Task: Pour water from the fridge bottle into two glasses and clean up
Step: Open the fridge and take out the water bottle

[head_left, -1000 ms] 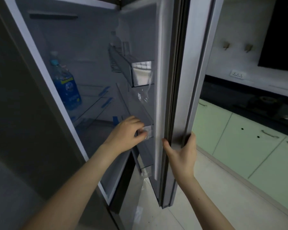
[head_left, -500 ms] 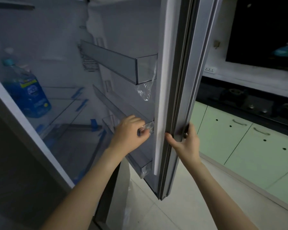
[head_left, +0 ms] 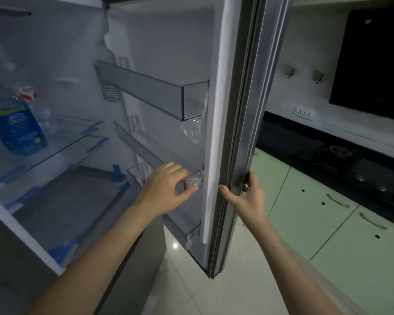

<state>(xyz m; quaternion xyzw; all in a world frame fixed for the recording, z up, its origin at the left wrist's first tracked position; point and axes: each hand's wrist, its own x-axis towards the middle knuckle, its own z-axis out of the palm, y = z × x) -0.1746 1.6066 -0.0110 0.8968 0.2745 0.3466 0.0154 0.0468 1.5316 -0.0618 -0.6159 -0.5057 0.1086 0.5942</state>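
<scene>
A glossy pale tiled floor [head_left: 237, 280] runs under mint-green cabinet fronts [head_left: 316, 212] and a dark counter [head_left: 305, 142]. The fridge door [head_left: 234, 110] stands open, brushed metal outside, smooth white plastic inside with clear rectangular door bins [head_left: 150, 92]. The left hand [head_left: 166, 189] curls its fingers round the corner of the middle bin; the right hand [head_left: 248, 198] grips the door's edge. The blue-labelled water bottle [head_left: 16, 126] stands on a glass shelf [head_left: 73, 137], far left.

The bottle [head_left: 16, 123] was blue with a yellow-lettered label, the fridge door [head_left: 243, 123] silver-grey, the cupboards [head_left: 328, 226] pale green, the shelf tape [head_left: 117, 172] blue.
</scene>
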